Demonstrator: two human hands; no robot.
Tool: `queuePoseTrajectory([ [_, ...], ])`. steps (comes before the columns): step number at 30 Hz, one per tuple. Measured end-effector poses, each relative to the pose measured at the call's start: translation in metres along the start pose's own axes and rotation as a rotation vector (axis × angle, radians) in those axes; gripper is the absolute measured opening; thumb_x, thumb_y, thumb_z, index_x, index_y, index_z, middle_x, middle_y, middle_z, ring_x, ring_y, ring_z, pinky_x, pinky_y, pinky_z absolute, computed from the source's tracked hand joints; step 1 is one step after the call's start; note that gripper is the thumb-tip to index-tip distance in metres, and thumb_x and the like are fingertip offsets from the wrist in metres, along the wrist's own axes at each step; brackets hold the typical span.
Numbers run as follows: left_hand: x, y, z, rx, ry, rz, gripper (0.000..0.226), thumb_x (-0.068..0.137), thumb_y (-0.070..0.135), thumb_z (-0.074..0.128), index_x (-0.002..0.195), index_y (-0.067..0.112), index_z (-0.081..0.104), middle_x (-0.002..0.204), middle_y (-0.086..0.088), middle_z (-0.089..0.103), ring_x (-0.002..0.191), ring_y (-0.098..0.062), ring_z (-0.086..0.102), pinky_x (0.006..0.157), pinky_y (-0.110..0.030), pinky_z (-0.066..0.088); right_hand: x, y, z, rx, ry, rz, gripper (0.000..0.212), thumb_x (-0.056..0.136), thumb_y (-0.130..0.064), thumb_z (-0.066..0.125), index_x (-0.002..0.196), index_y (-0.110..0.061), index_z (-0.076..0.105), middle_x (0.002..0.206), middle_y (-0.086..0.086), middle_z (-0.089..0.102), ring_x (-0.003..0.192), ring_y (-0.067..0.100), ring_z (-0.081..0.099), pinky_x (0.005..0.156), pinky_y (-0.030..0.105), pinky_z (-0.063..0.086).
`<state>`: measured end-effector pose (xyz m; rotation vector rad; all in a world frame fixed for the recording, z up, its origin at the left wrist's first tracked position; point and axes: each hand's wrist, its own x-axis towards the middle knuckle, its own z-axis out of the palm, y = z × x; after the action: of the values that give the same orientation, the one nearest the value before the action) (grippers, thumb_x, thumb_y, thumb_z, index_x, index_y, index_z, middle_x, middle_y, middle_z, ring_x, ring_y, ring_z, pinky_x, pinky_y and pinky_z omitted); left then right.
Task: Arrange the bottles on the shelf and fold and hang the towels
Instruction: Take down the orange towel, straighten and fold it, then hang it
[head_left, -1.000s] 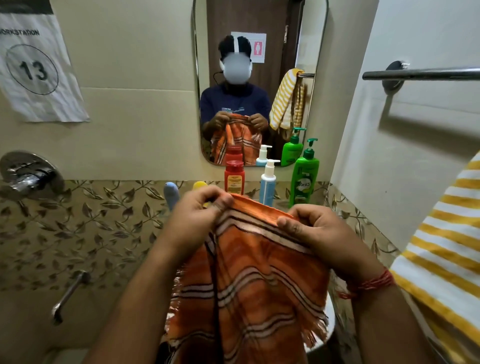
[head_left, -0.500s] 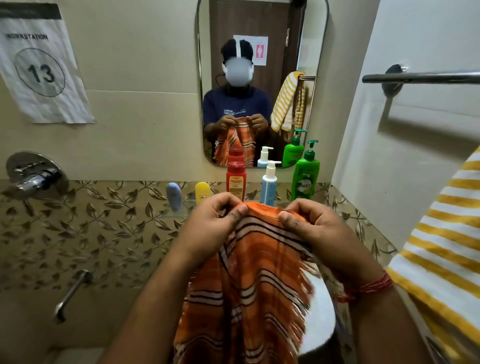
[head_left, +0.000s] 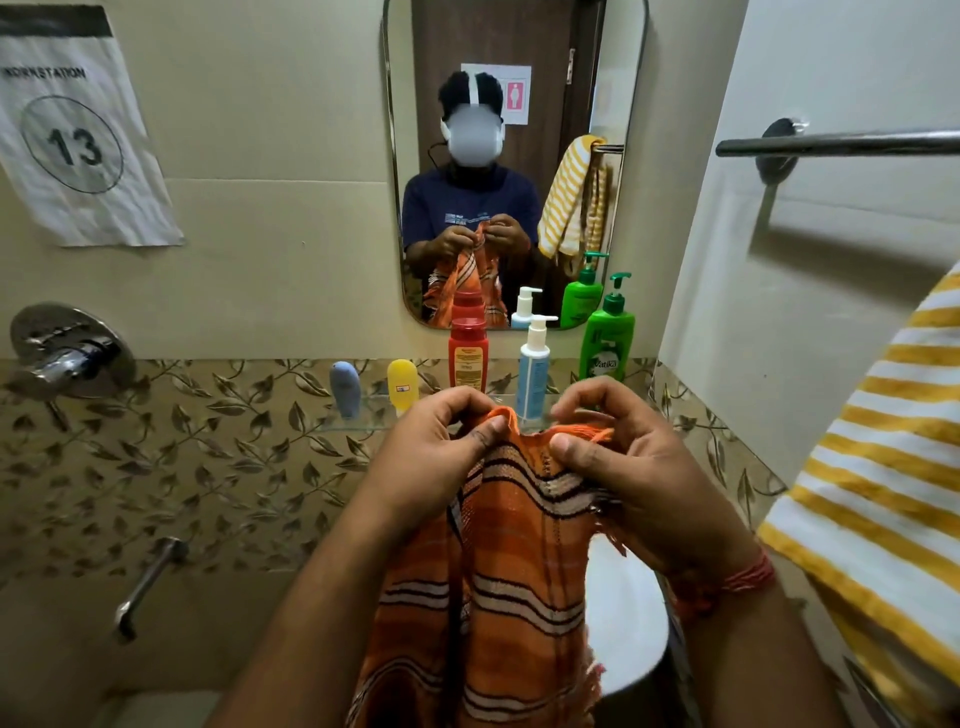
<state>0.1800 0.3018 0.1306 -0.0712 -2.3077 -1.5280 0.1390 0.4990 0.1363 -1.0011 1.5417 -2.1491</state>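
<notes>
The left hand (head_left: 441, 441) and right hand (head_left: 618, 457) each pinch the orange towel (head_left: 509, 597) by its top edge, close together, likely to fold it neatly.

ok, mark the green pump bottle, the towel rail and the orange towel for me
green pump bottle (head_left: 606, 345), head view, on its body above the label
towel rail (head_left: 841, 144), head view, on the bare bar
orange towel (head_left: 519, 587), head view, on the hanging striped cloth below the hands
</notes>
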Motion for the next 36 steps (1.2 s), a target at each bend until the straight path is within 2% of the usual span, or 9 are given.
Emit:
queuePoseTrajectory([
  [3, 0.0, 0.0, 0.002, -0.013, -0.019, 0.007, 0.009, 0.095, 0.023, 0.065, 0.088, 0.027, 0.07, 0.091, 0.007, 0.069, 0.092, -0.013, 0.066, 0.087, -0.046, 0.058, -0.001, 0.002, -0.001, 0.036, -0.107, -0.022, 0.029, 0.09, 0.005, 0.055, 0.117, -0.004, 0.063, 0.089, 0.01, 0.066, 0.081, 0.023, 0.067, 0.071, 0.031, 0.057],
  [6, 0.0, 0.001, 0.004, -0.006, -0.037, 0.035, 0.007, 0.095, 0.022, 0.065, 0.09, 0.024, 0.069, 0.091, 0.003, 0.068, 0.09, -0.014, 0.066, 0.085, -0.043, 0.058, -0.003, 0.004, -0.006, 0.078, -0.214, -0.017, 0.036, 0.086, 0.014, 0.048, 0.116, 0.003, 0.065, 0.104, 0.017, 0.069, 0.097, 0.027, 0.068, 0.082, 0.034, 0.057],
  [10, 0.001, -0.001, 0.005, 0.006, -0.053, 0.072, 0.007, 0.094, 0.017, 0.067, 0.091, 0.023, 0.069, 0.089, 0.002, 0.068, 0.09, -0.016, 0.066, 0.083, -0.043, 0.057, -0.002, 0.006, -0.005, 0.019, -0.224, -0.031, 0.037, 0.089, 0.021, 0.044, 0.113, 0.004, 0.066, 0.104, 0.023, 0.07, 0.1, 0.033, 0.069, 0.086, 0.036, 0.058],
  [16, 0.003, 0.002, 0.008, -0.038, -0.1, 0.06, 0.013, 0.092, 0.007, 0.064, 0.095, 0.019, 0.07, 0.097, -0.006, 0.069, 0.094, -0.023, 0.068, 0.081, -0.051, 0.06, 0.006, 0.007, 0.009, -0.666, -0.05, -0.279, 0.026, 0.087, 0.006, 0.067, 0.108, -0.008, 0.07, 0.098, 0.003, 0.071, 0.094, 0.021, 0.071, 0.082, 0.035, 0.059],
  [19, 0.004, 0.001, 0.008, -0.044, -0.115, 0.047, 0.016, 0.092, 0.006, 0.063, 0.097, 0.021, 0.07, 0.1, -0.003, 0.07, 0.099, -0.021, 0.068, 0.086, -0.052, 0.058, 0.009, 0.006, 0.013, -1.04, -0.035, -0.421, 0.022, 0.086, -0.006, 0.071, 0.106, -0.016, 0.068, 0.1, -0.007, 0.061, 0.092, 0.008, 0.062, 0.078, 0.026, 0.055],
  [23, 0.004, 0.0, 0.008, -0.064, -0.128, 0.045, 0.012, 0.092, 0.012, 0.066, 0.096, 0.022, 0.07, 0.099, -0.002, 0.071, 0.1, -0.021, 0.068, 0.088, -0.054, 0.057, 0.009, 0.008, 0.018, -1.21, 0.045, -0.422, 0.016, 0.086, -0.029, 0.062, 0.101, -0.023, 0.066, 0.099, -0.006, 0.046, 0.089, 0.012, 0.053, 0.072, 0.029, 0.052],
  [29, 0.002, 0.0, 0.008, -0.059, -0.176, 0.029, 0.008, 0.095, 0.022, 0.065, 0.092, 0.027, 0.071, 0.099, -0.001, 0.07, 0.101, -0.023, 0.067, 0.089, -0.058, 0.055, 0.008, 0.007, 0.013, -1.241, 0.036, -0.404, 0.015, 0.081, -0.023, 0.07, 0.09, -0.029, 0.06, 0.102, -0.012, 0.046, 0.099, 0.012, 0.045, 0.079, 0.015, 0.04],
  [32, 0.002, 0.0, 0.008, -0.065, -0.186, 0.031, 0.008, 0.093, 0.023, 0.066, 0.089, 0.028, 0.07, 0.097, -0.002, 0.069, 0.1, -0.024, 0.066, 0.09, -0.058, 0.055, 0.009, 0.006, 0.012, -1.227, 0.027, -0.477, 0.012, 0.084, -0.019, 0.067, 0.089, -0.026, 0.058, 0.103, -0.011, 0.054, 0.102, 0.014, 0.049, 0.081, 0.024, 0.045],
  [36, 0.001, 0.001, 0.01, -0.168, -0.114, 0.005, 0.014, 0.09, 0.034, 0.07, 0.097, 0.022, 0.068, 0.102, -0.006, 0.069, 0.101, -0.027, 0.066, 0.091, -0.052, 0.056, 0.004, 0.007, 0.012, -0.642, 0.127, -0.483, 0.014, 0.086, -0.013, 0.071, 0.09, -0.014, 0.057, 0.087, 0.007, 0.062, 0.085, 0.028, 0.063, 0.075, 0.042, 0.056],
])
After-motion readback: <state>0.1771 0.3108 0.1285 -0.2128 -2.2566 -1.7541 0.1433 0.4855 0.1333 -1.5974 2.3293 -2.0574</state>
